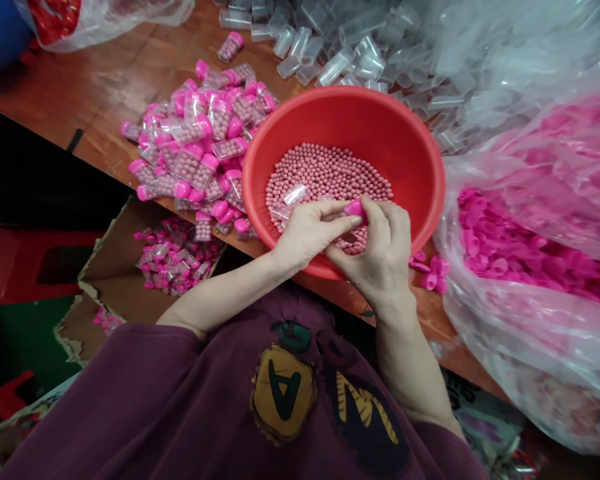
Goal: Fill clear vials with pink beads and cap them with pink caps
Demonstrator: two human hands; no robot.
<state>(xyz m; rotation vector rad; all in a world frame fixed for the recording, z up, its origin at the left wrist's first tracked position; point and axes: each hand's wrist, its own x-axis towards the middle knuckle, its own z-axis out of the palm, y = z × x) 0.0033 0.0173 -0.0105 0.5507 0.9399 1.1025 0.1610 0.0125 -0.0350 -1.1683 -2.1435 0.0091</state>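
Over the near side of a red plastic bowl [410, 153], my two hands meet at a bright pink cap [354, 208]. My left hand [305, 233] is closed, its thumb and forefinger pinched around a small tube that is mostly hidden by the fingers. My right hand [383, 250] is closed too, with its fingertips on the cap. Below them, small round pink beads [330, 170] cover the bowl's bottom. A clear tube [295, 195] lies on the beads just beyond my left hand.
Left of the bowl is a heap of pink-capped, bead-filled tubes [195, 143]. More lie in a cardboard box [115, 267] below the wooden table [105, 73]. Clear empty tubes [335, 63] are piled behind the bowl. A plastic bag [480, 327] of pink caps [505, 247] stands right.
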